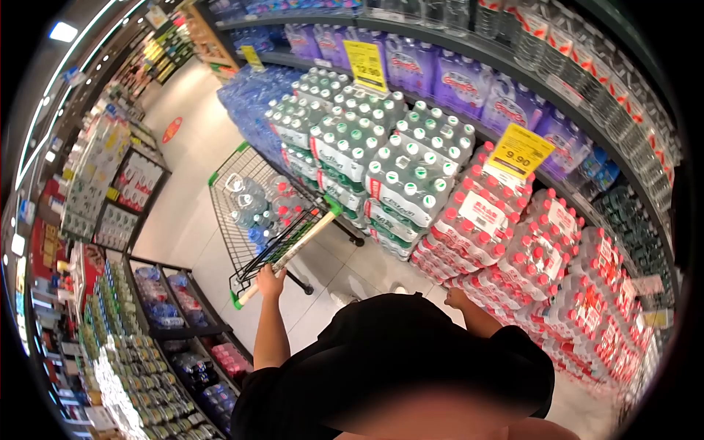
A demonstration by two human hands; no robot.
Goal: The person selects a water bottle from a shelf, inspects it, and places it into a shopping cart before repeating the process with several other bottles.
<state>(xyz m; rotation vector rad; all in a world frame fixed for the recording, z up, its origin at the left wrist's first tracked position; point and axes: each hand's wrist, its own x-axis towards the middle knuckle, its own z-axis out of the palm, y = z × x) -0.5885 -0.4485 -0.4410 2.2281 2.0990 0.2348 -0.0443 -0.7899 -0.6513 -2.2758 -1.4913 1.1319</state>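
Shopping cart: a wire cart [222, 220] stands on the tiled floor [337, 282], ahead of the wearer and slightly left, its handle [304, 246] slanting toward the body.
Left hand: fingers of the left hand [271, 282] wrap the handle near its left end.
Right hand: off the cart; the right hand [455, 297] hangs beside red-capped packs [477, 213]. Its fingers look curled, with nothing visible in them; whether they touch the packs, I cannot tell.
Cart load: large clear bottles [251, 196] fill the middle of the basket; red-capped bottles [284, 198] sit along its right edge.
Right side: green-labelled packs [407, 172] are stacked on the floor, near the handle's right end.
Possible trouble: a one-handed push from that left end could swing the cart, and its right corner might knock the stack; a sudden turn could topple loose bottles.
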